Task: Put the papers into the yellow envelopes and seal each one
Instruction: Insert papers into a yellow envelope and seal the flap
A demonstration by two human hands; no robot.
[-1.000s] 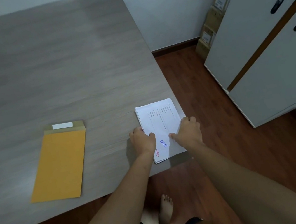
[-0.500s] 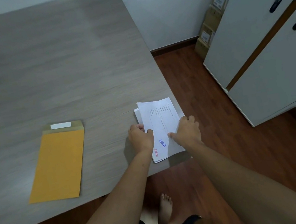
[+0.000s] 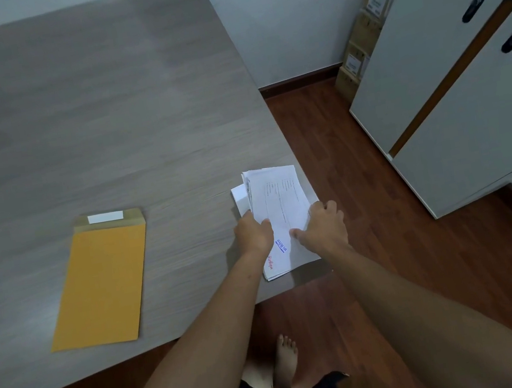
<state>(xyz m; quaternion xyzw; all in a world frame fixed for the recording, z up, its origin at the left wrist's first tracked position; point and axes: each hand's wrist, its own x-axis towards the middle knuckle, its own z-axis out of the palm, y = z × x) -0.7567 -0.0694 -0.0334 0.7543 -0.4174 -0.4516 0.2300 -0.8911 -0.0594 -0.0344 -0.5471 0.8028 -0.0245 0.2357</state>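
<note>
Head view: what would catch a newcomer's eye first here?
Both hands, left hand and right hand, grip a stack of white papers at the table's near right corner. A yellow envelope lies flat to the left, flap open. A bare foot shows on the wooden floor below.

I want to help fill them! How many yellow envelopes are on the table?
1: a flat yellow paper envelope on the grey wooden table, left of the hands. No others visible.

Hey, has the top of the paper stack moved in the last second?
Yes. The upper sheets of the paper stack have lifted and slid right, exposing a bottom sheet at the left, while the yellow envelope on the table stayed put.
</note>
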